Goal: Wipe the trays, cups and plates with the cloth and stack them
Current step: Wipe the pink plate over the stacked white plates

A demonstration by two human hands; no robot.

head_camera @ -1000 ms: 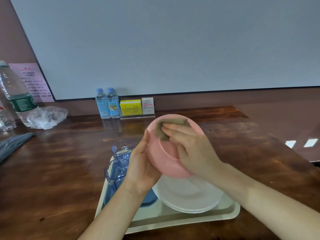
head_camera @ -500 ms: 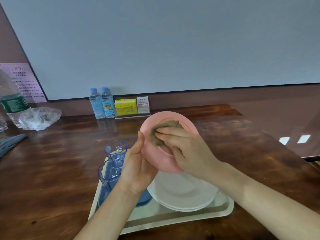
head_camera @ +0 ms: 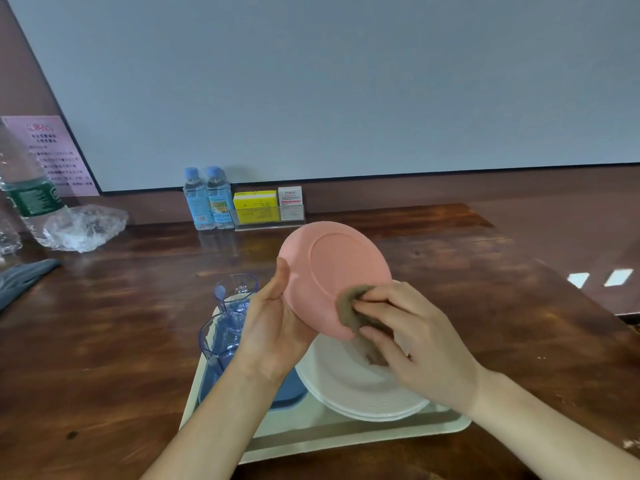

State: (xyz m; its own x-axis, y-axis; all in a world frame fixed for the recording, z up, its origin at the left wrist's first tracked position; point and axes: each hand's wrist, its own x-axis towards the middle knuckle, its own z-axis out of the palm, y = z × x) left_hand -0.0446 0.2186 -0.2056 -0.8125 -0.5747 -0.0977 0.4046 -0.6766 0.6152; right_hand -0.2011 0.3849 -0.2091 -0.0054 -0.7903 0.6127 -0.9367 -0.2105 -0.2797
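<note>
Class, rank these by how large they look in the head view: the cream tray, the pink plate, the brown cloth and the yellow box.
1. cream tray
2. pink plate
3. brown cloth and yellow box: look alike. The box stands farther away and a hand partly hides the cloth, so unranked.

Soft, even indoor light, moderate, with no hard shadows. A faint shadow lies on the wall behind the two small bottles. The desk has a dull sheen, with two bright white patches mirrored at right. The wide lens slants the wall lines. The big bottle at the left edge is stretched and blurred. Left hand, right hand and cloth are slightly soft. Pink plate is evenly lit.
</note>
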